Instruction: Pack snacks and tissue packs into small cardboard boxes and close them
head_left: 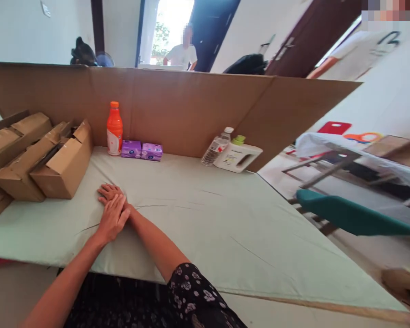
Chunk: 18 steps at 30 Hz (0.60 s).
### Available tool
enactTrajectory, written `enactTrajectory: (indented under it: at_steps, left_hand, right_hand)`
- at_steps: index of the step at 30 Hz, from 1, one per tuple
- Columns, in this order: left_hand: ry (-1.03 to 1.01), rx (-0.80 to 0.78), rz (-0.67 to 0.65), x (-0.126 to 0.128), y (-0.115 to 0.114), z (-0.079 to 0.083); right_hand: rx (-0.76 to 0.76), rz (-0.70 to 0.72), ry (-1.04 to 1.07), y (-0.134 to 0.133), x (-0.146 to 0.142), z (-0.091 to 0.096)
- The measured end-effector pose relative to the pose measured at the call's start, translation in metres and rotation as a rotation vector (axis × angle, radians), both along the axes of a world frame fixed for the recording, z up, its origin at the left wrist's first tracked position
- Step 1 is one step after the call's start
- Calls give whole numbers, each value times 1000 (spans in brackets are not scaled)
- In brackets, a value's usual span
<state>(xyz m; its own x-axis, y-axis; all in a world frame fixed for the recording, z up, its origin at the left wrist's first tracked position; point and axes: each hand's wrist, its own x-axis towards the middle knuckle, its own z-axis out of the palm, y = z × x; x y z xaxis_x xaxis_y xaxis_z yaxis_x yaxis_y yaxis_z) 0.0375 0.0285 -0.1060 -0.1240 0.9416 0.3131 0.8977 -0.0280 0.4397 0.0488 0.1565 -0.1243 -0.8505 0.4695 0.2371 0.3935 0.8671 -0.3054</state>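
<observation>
My left hand [113,219] lies flat across the back of my right hand, its fingers stretched out. Underneath it, my right hand [110,191] rests palm down on the pale green table covering [198,223], fingers spread. Neither hand holds anything. Beyond them, against a cardboard wall, stand an orange bottle [114,130] with a white label and two purple tissue packs [131,149]. Farther right, a clear plastic bottle [216,148] leans beside a white jug [237,156] with a green cap.
Several cardboard boxes [63,166] crowd the table's left side. A cardboard partition [177,109] runs along the back edge. Off to the right are a teal chair [355,213] and another table with a white cover [314,143]. Two people stand beyond the partition.
</observation>
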Motion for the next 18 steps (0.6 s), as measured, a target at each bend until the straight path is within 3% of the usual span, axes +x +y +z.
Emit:
enactTrajectory:
  at_steps: [3,6,12,18]
  left_hand:
    - [-18,-8,138,-21,23,4]
    - [-49,1,184,-19,26,3]
    - [-132,7,21,32,-17,-7]
    - [-222,-4,-150,74,-62,-2]
  right_hand:
    - [-14,-8,-22,-3,-1,-6]
    - [-19,-5,-35,-8,3,-6]
    - [-28,4,-9,-10,15,3]
    - [-38,1,-41,-9,15,10]
